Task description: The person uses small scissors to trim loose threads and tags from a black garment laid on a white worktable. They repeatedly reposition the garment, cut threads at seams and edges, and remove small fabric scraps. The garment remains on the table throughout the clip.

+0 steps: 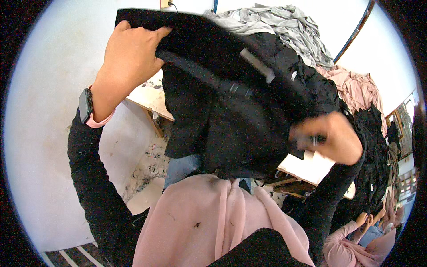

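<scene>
A black garment [249, 129] is stretched up in front of me, with a pale grey strip like a label [258, 65] on its upper part. My left hand [130, 51] is closed on its upper left edge, thumb and fingers pinching the cloth. At the garment's right side, my right hand [331, 135] is closed and smeared by motion. Something small, dark and partly shiny shows at its fingers, too blurred to name. The lower part of the garment hangs over my lap.
Behind the garment, a pile of black cloth [318, 89], grey cloth [284, 26] and pink cloth [356, 86] covers the work surface. A pale tabletop [307, 167] shows below my right hand. Another person in a pink sleeve [342, 240] works at the lower right, hands near black cloth.
</scene>
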Demonstrator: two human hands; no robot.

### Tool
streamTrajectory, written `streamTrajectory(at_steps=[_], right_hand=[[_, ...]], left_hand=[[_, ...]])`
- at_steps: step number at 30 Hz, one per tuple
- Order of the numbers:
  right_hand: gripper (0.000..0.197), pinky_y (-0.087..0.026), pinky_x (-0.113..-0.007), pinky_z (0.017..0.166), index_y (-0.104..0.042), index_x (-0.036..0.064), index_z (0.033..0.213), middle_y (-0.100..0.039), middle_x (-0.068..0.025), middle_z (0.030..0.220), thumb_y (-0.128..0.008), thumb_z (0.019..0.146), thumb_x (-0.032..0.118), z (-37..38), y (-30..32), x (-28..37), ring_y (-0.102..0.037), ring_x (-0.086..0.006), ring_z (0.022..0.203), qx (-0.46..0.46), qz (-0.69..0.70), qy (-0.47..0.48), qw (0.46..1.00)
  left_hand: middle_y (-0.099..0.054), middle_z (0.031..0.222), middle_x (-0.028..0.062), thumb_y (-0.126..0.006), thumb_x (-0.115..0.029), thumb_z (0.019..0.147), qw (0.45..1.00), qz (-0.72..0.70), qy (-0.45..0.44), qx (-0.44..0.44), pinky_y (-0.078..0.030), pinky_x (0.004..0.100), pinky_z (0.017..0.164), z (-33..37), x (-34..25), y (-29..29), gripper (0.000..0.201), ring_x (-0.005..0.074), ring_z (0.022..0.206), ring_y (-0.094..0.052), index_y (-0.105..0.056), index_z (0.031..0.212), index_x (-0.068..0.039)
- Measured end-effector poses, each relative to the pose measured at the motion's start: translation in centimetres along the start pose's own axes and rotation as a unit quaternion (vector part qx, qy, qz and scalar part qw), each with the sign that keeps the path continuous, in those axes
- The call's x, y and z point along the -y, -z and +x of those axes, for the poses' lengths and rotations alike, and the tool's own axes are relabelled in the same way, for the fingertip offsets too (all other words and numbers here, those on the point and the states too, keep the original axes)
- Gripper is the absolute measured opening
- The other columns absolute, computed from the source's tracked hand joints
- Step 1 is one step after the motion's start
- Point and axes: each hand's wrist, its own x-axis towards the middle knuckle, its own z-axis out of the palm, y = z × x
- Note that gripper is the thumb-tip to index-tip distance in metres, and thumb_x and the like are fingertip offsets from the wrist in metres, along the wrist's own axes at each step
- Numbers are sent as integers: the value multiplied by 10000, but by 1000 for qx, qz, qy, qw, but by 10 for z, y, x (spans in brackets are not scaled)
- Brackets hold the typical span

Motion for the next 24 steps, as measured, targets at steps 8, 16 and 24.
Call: streamTrajectory(at_steps=[8, 16, 24], right_hand=[[230, -526, -351, 773, -734, 24, 1018, -722, -138, 872, -740, 828, 152, 47, 32, -90, -669, -228, 796, -143, -42, -176, 973], [256, -481, -324, 990, -710, 27, 1150, -726, -92, 1175, -721, 911, 119, 75, -71, -144, -664, -199, 1126, -379, 145, -76, 911], [355, -496, -384, 1028, -688, 92, 1243, -573, -143, 1435, -708, 889, 92, 99, -210, -116, -599, -323, 1270, -151, 175, -166, 959]], left_hand=[[-742, 863, 121, -839, -275, 719, 975, -110, -74, 177, -580, 417, 762, 67, 1, -49, 333, 324, 850, -729, -763, 1006, -125], [-726, 1076, 106, -734, -214, 876, 900, -433, 15, -53, -549, 420, 887, 60, -44, -144, 280, 318, 1024, -698, -686, 1130, -107], [-211, 1556, 401, -612, -830, 737, 912, -367, 51, 178, -149, 704, 1145, -72, -164, -242, 1204, 553, 1462, -204, -243, 1580, -53]])
